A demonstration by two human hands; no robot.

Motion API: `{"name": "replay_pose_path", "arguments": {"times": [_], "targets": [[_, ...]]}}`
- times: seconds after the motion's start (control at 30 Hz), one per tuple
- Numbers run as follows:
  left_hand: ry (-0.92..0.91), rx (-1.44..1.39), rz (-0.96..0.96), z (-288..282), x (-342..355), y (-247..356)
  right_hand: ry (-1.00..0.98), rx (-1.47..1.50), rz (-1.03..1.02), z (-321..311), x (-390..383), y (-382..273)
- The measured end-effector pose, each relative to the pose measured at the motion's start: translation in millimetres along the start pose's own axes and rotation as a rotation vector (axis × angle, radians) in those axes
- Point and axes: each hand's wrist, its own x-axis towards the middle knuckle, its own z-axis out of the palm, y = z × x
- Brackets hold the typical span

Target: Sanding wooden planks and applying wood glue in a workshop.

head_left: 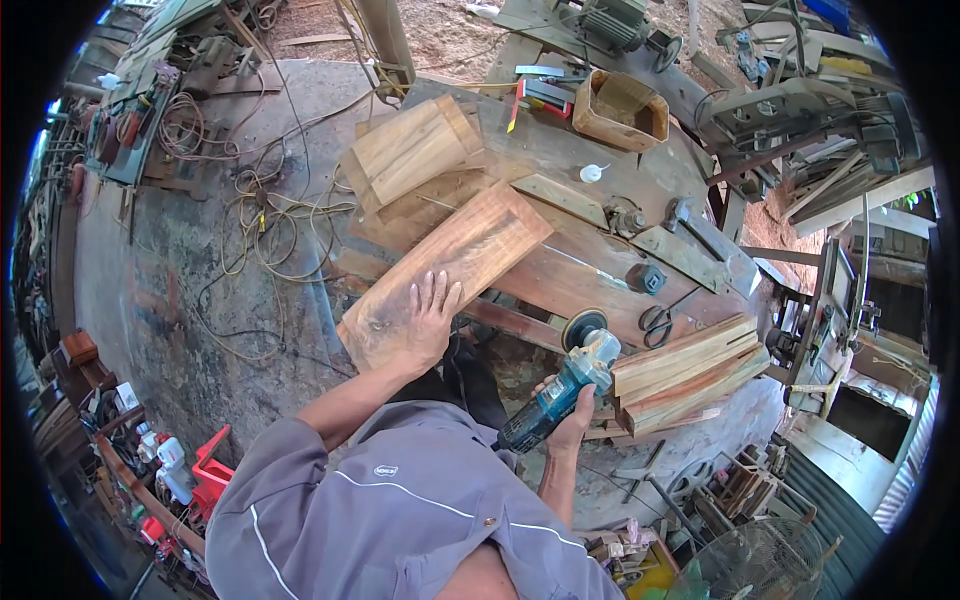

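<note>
My left hand (432,318) lies flat with fingers stretched out on a long wooden panel (470,243), which has dark grain and a raised middle. The panel rests slanting on the workbench. To the right, my right hand (572,408) is wrapped round a teal angle grinder (562,388), whose round disc (584,326) points away from me, apart from the panel. Whether the disc spins I cannot tell. Close to the grinder's right side stands a stack of wooden boards (690,375). Black scissors (657,322) lie just beyond the disc.
More panels (415,150) lie stacked beyond mine. On the bench are a white bottle (592,173), a black tape measure (645,278), a metal clamp (625,217) and an open brown container (622,110). Cables (270,225) coil across the floor at left. A wire-guarded fan (755,560) stands lower right.
</note>
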Motion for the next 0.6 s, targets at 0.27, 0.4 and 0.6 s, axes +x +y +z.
{"name": "replay_pose_path", "arguments": {"times": [0.27, 0.4, 0.6], "targets": [[0.015, -0.014, -0.096, 41, -9, -5, 0.028, -0.002, 0.021, -6, -6, 5], [-0.046, -0.056, -0.15, 33, -6, -4, 0.027, 0.019, 0.034, -3, -4, 5], [0.225, -0.171, -0.154, -3, 66, -31, 0.024, 0.032, 0.03, 9, -8, 4]]}}
